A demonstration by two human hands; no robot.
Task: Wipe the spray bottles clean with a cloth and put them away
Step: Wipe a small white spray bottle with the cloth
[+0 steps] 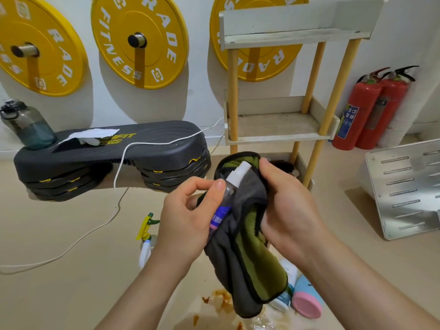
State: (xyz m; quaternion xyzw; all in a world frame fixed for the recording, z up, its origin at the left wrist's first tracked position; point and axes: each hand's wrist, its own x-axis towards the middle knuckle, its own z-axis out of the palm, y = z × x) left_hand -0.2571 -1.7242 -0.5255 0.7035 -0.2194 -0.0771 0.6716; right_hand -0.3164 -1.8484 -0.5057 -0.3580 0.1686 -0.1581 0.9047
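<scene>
A small spray bottle (pixel 229 186) is held dead centre, pinched between the thumb and curled fingers of the left hand (pixel 188 217). A grey-green cloth (pixel 240 248) is wrapped round its 3 o'clock side and gripped by the right hand (pixel 285 206), fingers curled over the fabric. A second spray bottle (pixel 146 232) is seen on the floor (pixel 71 282) at 8 o'clock, a wooden shelf (pixel 281 126) at 1 o'clock

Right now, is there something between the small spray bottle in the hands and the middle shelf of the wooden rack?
Nothing visible does. The left hand holds the small spray bottle, the right hand grips the cloth round it, and the middle shelf beyond is open at the front.
</scene>
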